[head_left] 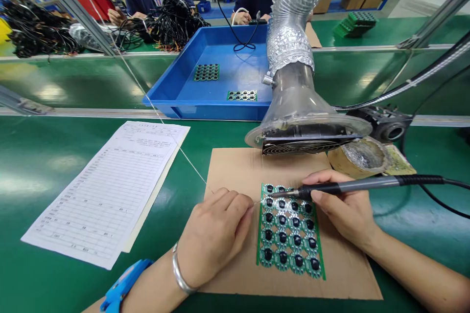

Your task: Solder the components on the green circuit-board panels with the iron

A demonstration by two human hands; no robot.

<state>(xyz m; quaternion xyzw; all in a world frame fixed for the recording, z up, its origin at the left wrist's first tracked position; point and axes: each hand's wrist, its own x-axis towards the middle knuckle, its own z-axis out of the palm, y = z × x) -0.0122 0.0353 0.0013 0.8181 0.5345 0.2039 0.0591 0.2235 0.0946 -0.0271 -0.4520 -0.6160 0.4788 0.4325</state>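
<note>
A green circuit board panel [290, 232] with several round black-dotted boards lies on a cardboard sheet [235, 171]. My right hand [343, 205] is closed round a soldering iron [352, 186], whose tip touches the panel's top left corner. My left hand [216, 232] rests on the cardboard just left of the panel, fingers pinched on a thin solder wire [165, 124] that runs up and away to the left. The wire's end meets the iron's tip.
A fume extractor hood [301, 122] on a silver duct hangs right behind the panel. A blue tray [183, 88] holding two more panels stands beyond. Printed sheets [106, 190] lie left. A solder-cleaning pot [362, 156] sits right. Two people work across the bench.
</note>
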